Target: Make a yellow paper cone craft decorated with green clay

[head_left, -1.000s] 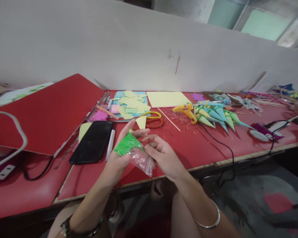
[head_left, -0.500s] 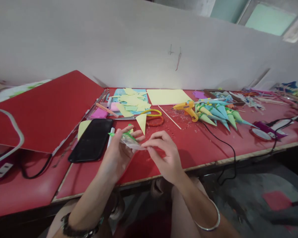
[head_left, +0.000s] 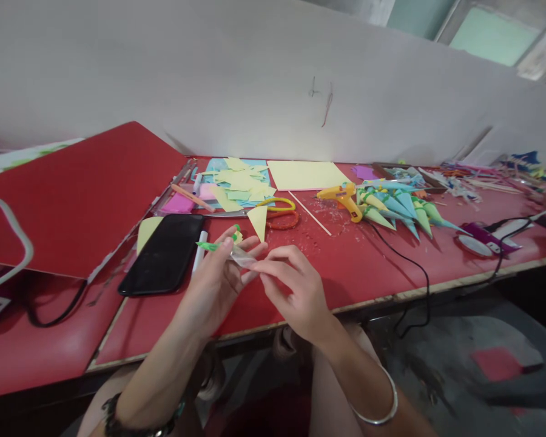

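Observation:
My left hand (head_left: 212, 288) is palm up above the front of the red table, its thumb pressing a green pointed strip (head_left: 207, 246) against the fingers. A whitish, translucent piece (head_left: 242, 257) extends from the strip toward my right hand (head_left: 295, 291). The thumb and forefinger of that hand pinch the far end of this piece. Just beyond the fingers lies a pale yellow paper triangle (head_left: 258, 223), beside scissors (head_left: 279, 204) with yellow and red handles. A white marker (head_left: 199, 252) and a black phone (head_left: 164, 255) are left of my left hand.
A yellow glue gun (head_left: 341, 199) lies beside several blue and yellow paper cones (head_left: 403, 209), its black cord (head_left: 409, 264) hanging over the front edge. Yellow paper scraps (head_left: 241, 179), a yellow sheet (head_left: 307, 175) and a thin stick (head_left: 309, 213) are further back. A red board (head_left: 86, 200) leans left.
The whitish piece and my right fingertips have shifted slightly left, with the right hand still pinching its end. The whole view has shifted a little.

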### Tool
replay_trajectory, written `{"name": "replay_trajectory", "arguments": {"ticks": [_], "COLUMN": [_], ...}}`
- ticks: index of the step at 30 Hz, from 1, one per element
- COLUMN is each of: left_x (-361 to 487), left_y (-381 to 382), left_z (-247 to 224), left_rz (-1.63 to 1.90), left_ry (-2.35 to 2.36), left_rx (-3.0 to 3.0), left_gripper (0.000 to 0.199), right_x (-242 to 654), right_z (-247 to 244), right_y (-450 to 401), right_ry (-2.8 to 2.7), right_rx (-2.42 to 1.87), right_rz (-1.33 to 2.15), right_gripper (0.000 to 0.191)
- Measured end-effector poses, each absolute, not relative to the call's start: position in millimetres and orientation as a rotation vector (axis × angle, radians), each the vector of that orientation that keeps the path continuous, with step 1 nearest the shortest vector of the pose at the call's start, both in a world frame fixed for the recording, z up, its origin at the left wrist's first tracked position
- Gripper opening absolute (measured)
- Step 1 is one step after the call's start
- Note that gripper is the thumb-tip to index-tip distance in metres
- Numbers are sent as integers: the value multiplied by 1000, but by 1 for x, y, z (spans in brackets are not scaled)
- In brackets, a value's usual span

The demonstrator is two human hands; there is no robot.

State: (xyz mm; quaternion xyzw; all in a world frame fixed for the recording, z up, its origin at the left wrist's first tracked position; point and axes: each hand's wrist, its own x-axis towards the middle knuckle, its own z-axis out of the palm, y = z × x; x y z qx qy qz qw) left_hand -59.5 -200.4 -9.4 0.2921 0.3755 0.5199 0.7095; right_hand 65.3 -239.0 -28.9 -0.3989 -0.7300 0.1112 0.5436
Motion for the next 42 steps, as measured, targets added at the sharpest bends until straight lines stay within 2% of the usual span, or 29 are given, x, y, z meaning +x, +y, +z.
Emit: {"name": "replay_trajectory", "arguments": {"ticks": [6, 13, 20, 24, 28, 32, 35, 42], "left_x": [-58, -55, -55, -60, -70, -74, -72, -70], "left_y": [-204, -206, -207, -206, -202, -199, -200, -202], "left_z": [-8, -15, -24, -19, -10, -7, -8, -11], "left_rz": [1136, 1190, 1084, 1197, 1307, 1250, 1181, 1160], "left_ry": [806, 878, 966, 954, 1050, 1132, 1200, 1174], "left_rx": [690, 835, 1304, 1417, 1529, 1628, 1695, 1793], "left_gripper": [30, 52, 37, 29, 15, 17, 20, 31], "right_x": [65, 65, 67, 71, 74, 73, 72, 69], "right_z": [-31, -31, -31, -28, -27, -28, -27, -31], "right_y": [-238, -234, -235, -233, -232, -233, -234, -234], "right_ry": [-1794, -1905, -2016, -1707, -1426, -1466, -1598, -1785], "right_rx": [-976, -1126, -1234, -994, -976, -910, -833, -864], "right_rz": [167, 87, 262, 559, 823, 999, 1000, 851], "right_gripper": [30, 26, 25, 26, 26, 38, 47, 41]}}
